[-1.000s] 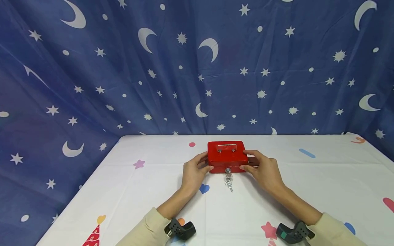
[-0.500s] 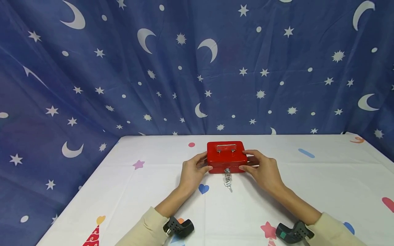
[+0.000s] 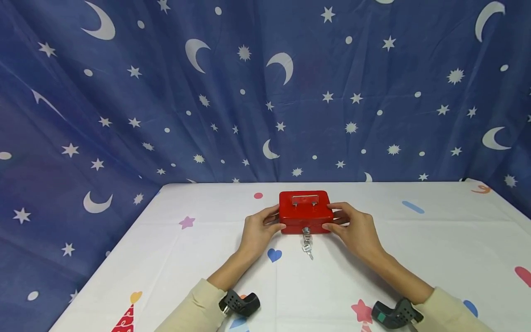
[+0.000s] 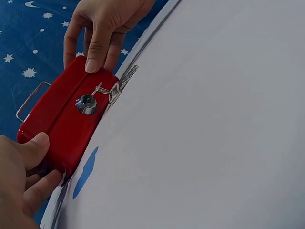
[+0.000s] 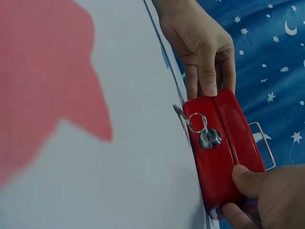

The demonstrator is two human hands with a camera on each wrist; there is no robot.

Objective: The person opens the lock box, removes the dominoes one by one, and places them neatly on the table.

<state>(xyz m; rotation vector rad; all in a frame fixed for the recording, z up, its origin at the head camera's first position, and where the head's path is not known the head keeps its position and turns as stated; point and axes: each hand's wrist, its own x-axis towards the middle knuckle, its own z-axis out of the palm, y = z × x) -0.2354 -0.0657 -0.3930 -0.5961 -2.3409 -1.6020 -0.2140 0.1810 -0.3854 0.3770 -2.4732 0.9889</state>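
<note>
A small red metal cash box (image 3: 306,213), lid down, sits on the white table. Its silver carrying handle (image 3: 305,199) is on the lid. A key stands in the round lock (image 4: 86,104) on the front face, and a ring with a second key (image 3: 307,249) hangs from it. My left hand (image 3: 256,233) grips the box's left end, thumb on the front. At the right end my right hand (image 3: 360,230) holds it likewise, its thumb (image 5: 240,170) near the lid seam in the right wrist view. The fingers behind the box are partly hidden.
A white tablecloth (image 3: 215,258) with coloured printed shapes covers the table. Behind it and to the left hangs a blue curtain (image 3: 232,115) with moons and stars. Dark wrist cameras, such as the left one (image 3: 244,304), sit on both wrists.
My left wrist has shifted very slightly to the left. The box, the keys and my right hand look unmoved.
</note>
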